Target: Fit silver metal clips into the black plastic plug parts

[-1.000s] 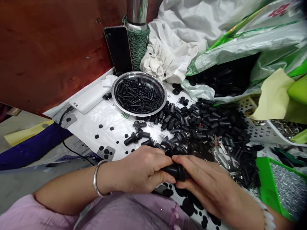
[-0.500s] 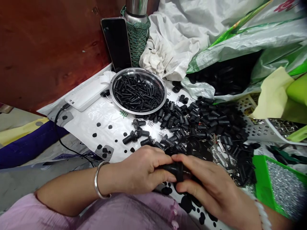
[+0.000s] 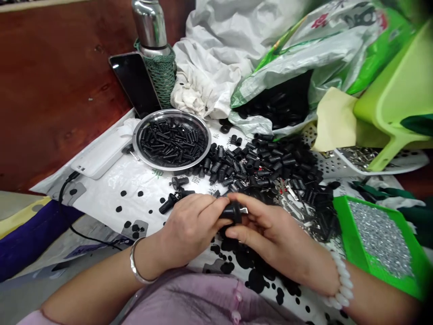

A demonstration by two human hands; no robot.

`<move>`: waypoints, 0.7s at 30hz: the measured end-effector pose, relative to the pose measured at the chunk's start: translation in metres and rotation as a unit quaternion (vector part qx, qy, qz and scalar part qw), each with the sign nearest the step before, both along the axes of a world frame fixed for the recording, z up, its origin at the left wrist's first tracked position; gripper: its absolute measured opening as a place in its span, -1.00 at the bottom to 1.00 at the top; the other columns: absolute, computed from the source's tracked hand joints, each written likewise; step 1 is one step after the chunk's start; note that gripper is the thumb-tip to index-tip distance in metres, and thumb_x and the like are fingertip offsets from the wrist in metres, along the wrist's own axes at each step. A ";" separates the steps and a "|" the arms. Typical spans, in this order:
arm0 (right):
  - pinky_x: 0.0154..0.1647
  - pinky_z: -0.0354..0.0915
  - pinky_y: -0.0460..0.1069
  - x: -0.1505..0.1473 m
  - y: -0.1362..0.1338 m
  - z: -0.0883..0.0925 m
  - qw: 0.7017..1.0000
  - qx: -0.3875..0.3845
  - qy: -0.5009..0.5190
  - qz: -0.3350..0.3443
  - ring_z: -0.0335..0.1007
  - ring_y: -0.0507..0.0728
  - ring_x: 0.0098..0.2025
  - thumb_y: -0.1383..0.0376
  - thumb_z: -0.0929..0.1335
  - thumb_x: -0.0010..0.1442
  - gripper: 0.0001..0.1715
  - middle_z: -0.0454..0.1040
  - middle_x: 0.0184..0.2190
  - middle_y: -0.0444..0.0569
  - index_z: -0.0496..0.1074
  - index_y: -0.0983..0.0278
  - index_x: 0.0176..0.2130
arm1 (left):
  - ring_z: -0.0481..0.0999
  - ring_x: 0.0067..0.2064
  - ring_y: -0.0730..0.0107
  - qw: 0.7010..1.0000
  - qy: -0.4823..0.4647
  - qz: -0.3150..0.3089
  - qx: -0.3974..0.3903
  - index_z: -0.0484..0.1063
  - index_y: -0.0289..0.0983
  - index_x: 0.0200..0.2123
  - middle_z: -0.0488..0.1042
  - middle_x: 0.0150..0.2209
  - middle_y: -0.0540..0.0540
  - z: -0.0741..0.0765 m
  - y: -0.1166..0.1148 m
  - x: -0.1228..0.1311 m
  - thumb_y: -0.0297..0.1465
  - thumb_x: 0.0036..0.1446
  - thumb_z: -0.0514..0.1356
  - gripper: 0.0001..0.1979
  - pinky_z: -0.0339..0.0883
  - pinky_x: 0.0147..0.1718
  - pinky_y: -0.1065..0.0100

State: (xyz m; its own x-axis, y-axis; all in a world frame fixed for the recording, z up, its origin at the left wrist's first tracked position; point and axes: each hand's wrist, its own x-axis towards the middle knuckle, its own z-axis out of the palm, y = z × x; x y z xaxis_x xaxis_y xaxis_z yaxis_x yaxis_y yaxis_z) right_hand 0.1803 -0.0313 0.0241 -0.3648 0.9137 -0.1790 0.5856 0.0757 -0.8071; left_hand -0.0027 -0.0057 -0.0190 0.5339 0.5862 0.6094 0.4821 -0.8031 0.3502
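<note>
We find the left hand (image 3: pixel 191 228) and right hand (image 3: pixel 274 237) gripping, fingertips clamped on a matte black plastic fitting (image 3: pixel 232 213) at center; a steel dish (image 3: pixel 172 111) of ribbed black pieces (image 3: pixel 172 143) sits at eleven o'clock.

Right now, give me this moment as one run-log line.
left hand: gripping black plastic part | right hand: gripping same part | beside: black parts pile

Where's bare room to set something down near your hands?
The white printed sheet shows free below the steel bowl, between the power bank and your left hand. It's crowded right of the bowl: black plastic parts heap toward the green tray.
</note>
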 end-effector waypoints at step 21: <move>-0.55 0.30 -0.10 0.109 -0.015 -0.004 0.954 0.148 -0.112 -0.236 0.38 0.03 -0.52 0.13 0.31 0.18 -0.66 0.50 -0.43 -0.08 0.42 0.26 -0.10 | 0.41 -0.16 0.24 0.992 0.103 0.058 -0.035 0.39 -0.33 -0.15 0.43 -0.19 -0.16 0.005 0.033 0.000 -0.40 0.15 0.14 -0.80 0.30 -0.15 0.19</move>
State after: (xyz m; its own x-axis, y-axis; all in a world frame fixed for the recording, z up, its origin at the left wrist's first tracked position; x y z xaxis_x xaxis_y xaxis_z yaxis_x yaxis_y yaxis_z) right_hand 0.2896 -0.0464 0.0204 0.1171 0.9894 0.0864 0.7653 -0.0345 -0.6427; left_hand -0.0025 0.0273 -0.0144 0.5694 0.6885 0.4492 0.6374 -0.7148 0.2876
